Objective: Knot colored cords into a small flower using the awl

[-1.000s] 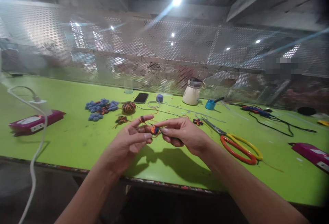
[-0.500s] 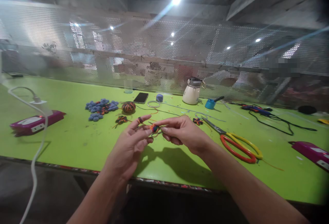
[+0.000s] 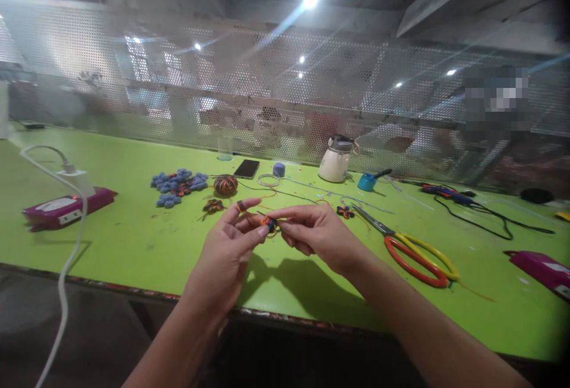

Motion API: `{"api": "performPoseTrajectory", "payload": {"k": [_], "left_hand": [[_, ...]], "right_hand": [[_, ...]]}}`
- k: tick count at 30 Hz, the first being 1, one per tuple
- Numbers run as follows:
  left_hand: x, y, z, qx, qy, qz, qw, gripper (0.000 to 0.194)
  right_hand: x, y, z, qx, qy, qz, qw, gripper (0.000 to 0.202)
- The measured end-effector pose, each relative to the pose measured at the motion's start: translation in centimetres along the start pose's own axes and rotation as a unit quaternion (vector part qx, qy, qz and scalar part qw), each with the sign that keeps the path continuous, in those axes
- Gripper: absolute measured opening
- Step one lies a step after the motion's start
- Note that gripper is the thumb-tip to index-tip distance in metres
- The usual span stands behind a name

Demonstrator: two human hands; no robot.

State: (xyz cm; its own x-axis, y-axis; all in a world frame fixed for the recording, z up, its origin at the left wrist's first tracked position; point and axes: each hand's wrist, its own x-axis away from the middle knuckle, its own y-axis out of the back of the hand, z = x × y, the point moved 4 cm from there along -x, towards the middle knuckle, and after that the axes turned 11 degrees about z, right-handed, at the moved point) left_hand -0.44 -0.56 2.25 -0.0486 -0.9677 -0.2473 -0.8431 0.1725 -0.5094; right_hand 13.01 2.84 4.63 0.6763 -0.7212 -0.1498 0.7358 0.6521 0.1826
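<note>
My left hand (image 3: 229, 238) pinches a small piece of multicoloured crochet work (image 3: 268, 223) between thumb and fingers. Dark and orange yarn wraps round its raised index finger. My right hand (image 3: 318, 230) is closed on a thin crochet hook, mostly hidden by the fingers, whose tip (image 3: 261, 214) pokes out at the crochet work. Beyond the left hand lie a ball of variegated yarn (image 3: 225, 185) and a small dark-and-orange crocheted flower (image 3: 214, 206). Another such flower (image 3: 345, 212) rests past the right hand, beside the tips of the scissors (image 3: 418, 254).
Blue crocheted flowers (image 3: 168, 200) lie in a pile at left. Farther back are a phone (image 3: 246, 169), a blue yarn roll (image 3: 278, 169), a white jug (image 3: 335, 163) and a blue pot (image 3: 366, 182). Purple power strips (image 3: 71, 208) sit at both sides, one with a white cable (image 3: 62, 293).
The left fingers have shifted on the crochet work, with the thumb now higher against it. The whole view has moved slightly; things on the table stay in place.
</note>
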Motion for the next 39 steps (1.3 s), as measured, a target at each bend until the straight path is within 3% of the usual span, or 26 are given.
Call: {"api": "performPoseTrajectory", "payload": {"k": [6,12,17,22,26,35,39], "left_hand": [[0.2,0.2,-0.7,-0.106,-0.051,-0.004,0.993,0.046],[0.3,0.2,-1.0,-0.088,-0.039,0.017,0.995,0.055],[0.3,0.0,-0.9,-0.041,-0.015,0.031,0.999,0.055],[0.3,-0.3,-0.6,-0.001,0.027,0.037,0.999,0.042],[0.3,-0.2,-0.7,0.014,0.009,0.033,0.999,0.047],[-0.5,0.2,-0.7,-0.098,-0.020,0.036,0.994,0.066],[-0.8,0.3,-0.5,-0.109,-0.027,0.035,0.993,0.068]], "right_hand": [[0.0,-0.3,-0.4,-0.068,-0.013,0.002,0.998,0.028],[0.1,-0.2,-0.2,-0.080,-0.020,0.013,0.996,0.028],[0.1,0.1,0.3,0.005,0.016,0.016,1.000,0.027],[0.1,0.4,0.4,0.130,0.051,-0.011,0.990,0.027],[0.2,0.6,0.4,0.184,0.084,-0.030,0.979,0.027],[-0.2,0.6,0.0,0.191,0.100,-0.029,0.976,0.027],[-0.3,0.5,-0.2,0.134,0.064,-0.022,0.989,0.027]]}}
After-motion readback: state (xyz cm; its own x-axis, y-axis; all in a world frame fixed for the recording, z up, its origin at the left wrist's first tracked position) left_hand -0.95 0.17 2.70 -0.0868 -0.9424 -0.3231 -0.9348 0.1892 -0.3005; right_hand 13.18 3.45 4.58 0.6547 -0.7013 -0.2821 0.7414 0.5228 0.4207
